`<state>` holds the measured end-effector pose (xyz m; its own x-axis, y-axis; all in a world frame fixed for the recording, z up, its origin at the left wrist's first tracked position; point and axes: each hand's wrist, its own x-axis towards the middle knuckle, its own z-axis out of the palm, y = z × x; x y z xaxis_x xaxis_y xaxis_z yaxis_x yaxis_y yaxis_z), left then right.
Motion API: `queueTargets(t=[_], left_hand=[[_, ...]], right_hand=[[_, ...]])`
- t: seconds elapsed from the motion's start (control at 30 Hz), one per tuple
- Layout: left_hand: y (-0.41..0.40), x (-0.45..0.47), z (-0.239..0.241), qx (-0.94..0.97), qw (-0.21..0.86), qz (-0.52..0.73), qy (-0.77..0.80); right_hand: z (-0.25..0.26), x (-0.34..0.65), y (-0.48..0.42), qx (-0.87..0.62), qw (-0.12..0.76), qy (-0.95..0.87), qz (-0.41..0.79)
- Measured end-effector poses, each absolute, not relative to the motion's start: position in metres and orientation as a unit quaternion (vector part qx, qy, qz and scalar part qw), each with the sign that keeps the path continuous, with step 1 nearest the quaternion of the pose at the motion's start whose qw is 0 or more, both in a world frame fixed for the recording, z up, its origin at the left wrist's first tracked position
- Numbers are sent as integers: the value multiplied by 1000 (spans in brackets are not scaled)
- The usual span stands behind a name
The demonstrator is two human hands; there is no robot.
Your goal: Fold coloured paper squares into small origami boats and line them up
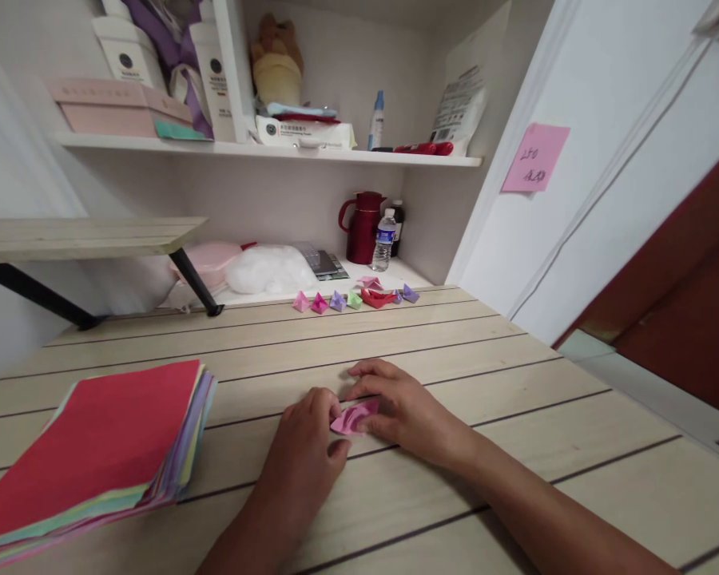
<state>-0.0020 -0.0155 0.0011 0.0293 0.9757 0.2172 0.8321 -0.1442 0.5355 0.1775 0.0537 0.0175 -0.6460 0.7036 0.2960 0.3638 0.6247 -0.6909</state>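
A small folded piece of pink paper (353, 418) lies on the wooden table (515, 447) between my two hands. My left hand (304, 447) has its fingers curled and pinches the paper's left edge. My right hand (399, 407) presses down on its right side with bent fingers. A thick stack of coloured paper sheets (96, 455), red on top, lies at the left near the table's front edge. Several small folded paper figures (359, 299) in pink, purple, green and red stand in a row at the far edge of the table.
Behind the table is a recess with a dark red jug (363, 226), a water bottle (384, 239) and a white bag (269, 269). A wooden shelf on black brackets (89, 237) juts out at the left. A pink sticky note (534, 158) hangs on the right wall.
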Motion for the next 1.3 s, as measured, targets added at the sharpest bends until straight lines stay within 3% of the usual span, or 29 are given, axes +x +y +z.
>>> queueTargets(t=[0.57, 1.07, 1.3], left_hand=[[-15, 2, -4, 715, 126, 279, 628], [-10, -3, -4, 705, 153, 288, 630], [-8, -22, -1, 671, 170, 320, 647]], right_hand=[[19, 170, 53, -280, 249, -900, 225], [11, 181, 76, -298, 291, -861, 290], [20, 213, 98, -343, 243, -815, 399]])
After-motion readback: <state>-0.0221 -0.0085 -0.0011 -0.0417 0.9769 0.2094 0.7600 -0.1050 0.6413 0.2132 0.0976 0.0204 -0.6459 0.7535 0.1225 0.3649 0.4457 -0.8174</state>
